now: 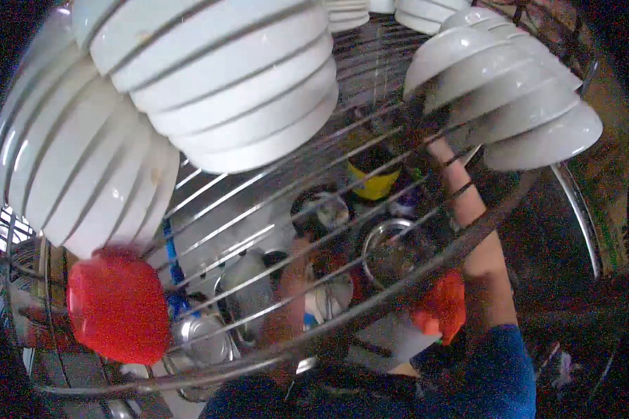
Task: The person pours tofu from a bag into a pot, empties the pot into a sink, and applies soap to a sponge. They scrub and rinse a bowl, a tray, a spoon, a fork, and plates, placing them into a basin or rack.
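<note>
My right arm, in a blue sleeve, reaches up past the front rim of a wire rack (251,357). My right hand (437,149) is beside a nested stack of white bowls (510,91); its fingers are lost in shadow, so whether it grips a bowl cannot be told. Under the rack bars is my left hand (299,257), dim and blurred, close to a dark round pan (320,211). The bars and the blur hide what its fingers do.
More stacked white bowls (223,77) fill the rack's left and back. A red bowl (119,307) hangs at the front left. Below are a steel bowl (393,253), a yellow container (374,181), an orange cloth or bag (444,304) and metal dishes (206,339).
</note>
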